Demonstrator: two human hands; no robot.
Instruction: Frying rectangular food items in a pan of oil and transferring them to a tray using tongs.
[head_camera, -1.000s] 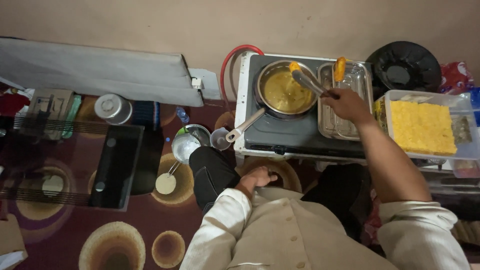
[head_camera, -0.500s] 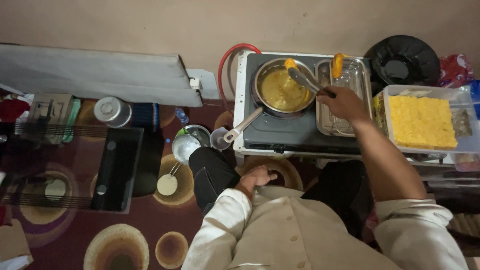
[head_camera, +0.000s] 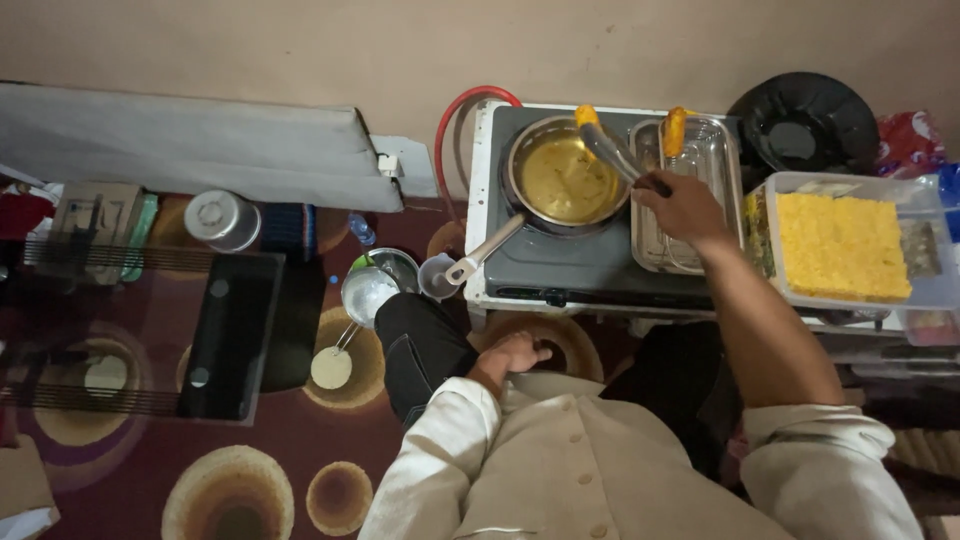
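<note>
- Tongs (head_camera: 612, 150) sit clamped in the right hand (head_camera: 680, 205), their long axis slanting up and to the left from the hand, out over the frying pan (head_camera: 562, 178) of yellow oil.
- Held at the tong tips is a golden fried piece (head_camera: 586, 114), hanging above the pan's far rim.
- Just right of the pan stands a metal tray (head_camera: 700, 160) with another fried piece (head_camera: 676, 128) at its far edge; the right hand hovers over this tray.
- Both pan and tray rest on the stove (head_camera: 590, 265).
- Loosely curled and holding nothing, the left hand (head_camera: 512, 355) rests near the knee, well apart from the tongs.
- Farther right, a clear container (head_camera: 930, 290) holds yellow crumbs.
</note>
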